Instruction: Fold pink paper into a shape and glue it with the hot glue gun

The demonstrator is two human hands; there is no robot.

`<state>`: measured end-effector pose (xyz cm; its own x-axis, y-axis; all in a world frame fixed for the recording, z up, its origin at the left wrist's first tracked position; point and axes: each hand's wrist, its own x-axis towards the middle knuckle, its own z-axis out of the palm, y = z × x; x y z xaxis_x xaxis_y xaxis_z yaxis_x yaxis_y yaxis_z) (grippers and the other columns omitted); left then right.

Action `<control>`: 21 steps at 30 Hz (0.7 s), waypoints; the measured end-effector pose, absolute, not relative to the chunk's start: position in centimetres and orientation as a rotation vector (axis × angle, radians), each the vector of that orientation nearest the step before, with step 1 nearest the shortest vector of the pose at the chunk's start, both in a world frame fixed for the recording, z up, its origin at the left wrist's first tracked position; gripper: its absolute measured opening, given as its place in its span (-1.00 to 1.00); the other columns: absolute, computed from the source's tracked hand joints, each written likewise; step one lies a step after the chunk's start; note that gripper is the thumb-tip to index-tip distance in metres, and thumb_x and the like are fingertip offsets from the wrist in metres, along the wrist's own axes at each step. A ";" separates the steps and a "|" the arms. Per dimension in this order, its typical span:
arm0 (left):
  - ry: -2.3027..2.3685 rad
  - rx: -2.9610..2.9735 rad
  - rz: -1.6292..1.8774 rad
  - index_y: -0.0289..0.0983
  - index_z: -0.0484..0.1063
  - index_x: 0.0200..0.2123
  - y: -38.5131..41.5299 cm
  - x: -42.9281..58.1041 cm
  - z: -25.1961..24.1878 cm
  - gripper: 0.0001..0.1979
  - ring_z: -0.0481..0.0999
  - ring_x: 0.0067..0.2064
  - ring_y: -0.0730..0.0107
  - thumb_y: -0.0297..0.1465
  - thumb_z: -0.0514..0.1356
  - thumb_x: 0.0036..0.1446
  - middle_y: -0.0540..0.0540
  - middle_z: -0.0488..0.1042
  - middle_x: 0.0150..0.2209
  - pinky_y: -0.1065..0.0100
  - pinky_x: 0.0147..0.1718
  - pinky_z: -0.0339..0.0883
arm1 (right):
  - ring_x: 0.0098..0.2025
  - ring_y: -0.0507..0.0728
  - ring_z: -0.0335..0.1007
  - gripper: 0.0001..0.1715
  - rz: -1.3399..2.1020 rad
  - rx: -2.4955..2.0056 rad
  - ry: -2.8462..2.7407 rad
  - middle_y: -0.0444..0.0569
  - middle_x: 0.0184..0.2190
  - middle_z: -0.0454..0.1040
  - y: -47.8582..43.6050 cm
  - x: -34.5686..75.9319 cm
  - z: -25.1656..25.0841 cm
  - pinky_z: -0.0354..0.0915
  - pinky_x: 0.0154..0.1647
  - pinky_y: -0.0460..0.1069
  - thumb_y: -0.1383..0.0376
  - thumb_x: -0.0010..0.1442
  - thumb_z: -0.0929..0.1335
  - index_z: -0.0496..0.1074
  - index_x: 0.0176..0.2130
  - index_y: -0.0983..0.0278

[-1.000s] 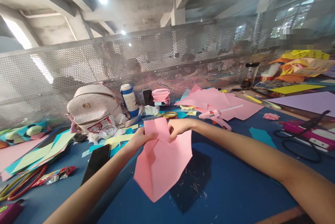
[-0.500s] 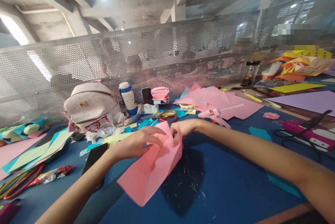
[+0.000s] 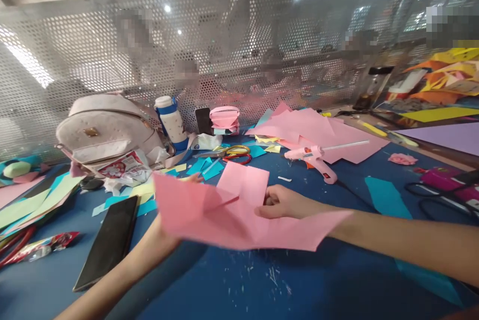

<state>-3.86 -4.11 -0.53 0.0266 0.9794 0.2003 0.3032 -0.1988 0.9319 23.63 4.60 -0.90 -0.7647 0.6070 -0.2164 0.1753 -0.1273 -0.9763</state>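
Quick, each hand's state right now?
Left hand: mostly hidden behind the pink paper; grip can't be told.
Right hand: closed, holding the pink paper.

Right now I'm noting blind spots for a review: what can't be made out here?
Head view:
Left hand: grip hidden behind the pink paper.
Magenta power strip: cut off by the right edge.
Red wrapper: print too blurred to read.
Details beyond the perforated panel: obscured by it.

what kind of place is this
Probably a craft workspace: a glue gun, scissors and a pile of pink sheets lie on the blue table.
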 end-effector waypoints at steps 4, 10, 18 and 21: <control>1.289 1.533 1.213 -0.02 -0.14 0.35 -5.9 -3.5 -3.9 -0.15 0.28 0.26 -0.02 -0.18 0.27 0.11 -0.24 0.19 0.29 -0.01 0.11 0.33 | -0.29 0.06 0.47 -0.67 2.084 -0.932 -1.340 -0.03 -0.24 0.54 3.2 22.6 -1.2 0.38 -0.38 -0.12 0.23 0.05 0.47 0.48 -0.15 0.27; 1.146 1.437 1.198 0.05 -0.38 0.37 -7.0 0.8 -5.1 0.12 0.10 0.34 -0.03 -0.12 0.37 -0.02 -0.22 -0.05 0.39 -0.05 0.22 0.19 | -0.15 0.10 0.47 -0.65 2.157 -0.853 -0.999 0.00 -0.18 0.52 1.1 19.5 -0.8 0.47 -0.11 -0.01 0.25 0.03 0.47 0.48 -0.14 0.25; 1.333 1.100 1.428 -0.21 0.27 0.12 -3.6 4.5 -2.5 -0.34 0.42 0.14 0.03 -0.28 0.39 -0.06 -0.19 0.46 0.08 0.10 0.13 0.31 | -0.16 0.07 0.38 -0.83 2.061 -1.023 -0.966 -0.04 -0.19 0.50 0.2 16.4 -1.1 0.36 -0.14 -0.08 0.30 0.11 0.37 0.47 -0.23 0.26; 1.378 1.063 1.446 -0.26 0.39 -0.03 -3.4 4.6 -2.0 -0.57 0.47 0.08 0.07 -0.26 0.33 0.02 -0.18 0.52 -0.02 0.11 0.09 0.34 | -0.25 0.02 0.32 -0.88 2.031 -1.077 -0.973 -0.09 -0.30 0.45 0.0 16.3 -1.6 0.32 -0.20 -0.11 0.28 0.11 0.37 0.43 -0.29 0.26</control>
<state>4.58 -3.45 -2.04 -0.2763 0.9608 0.0231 -0.0237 -0.0308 0.9992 16.33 0.02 -1.63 -0.4640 0.7919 -0.3970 -0.1865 -0.5255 -0.8301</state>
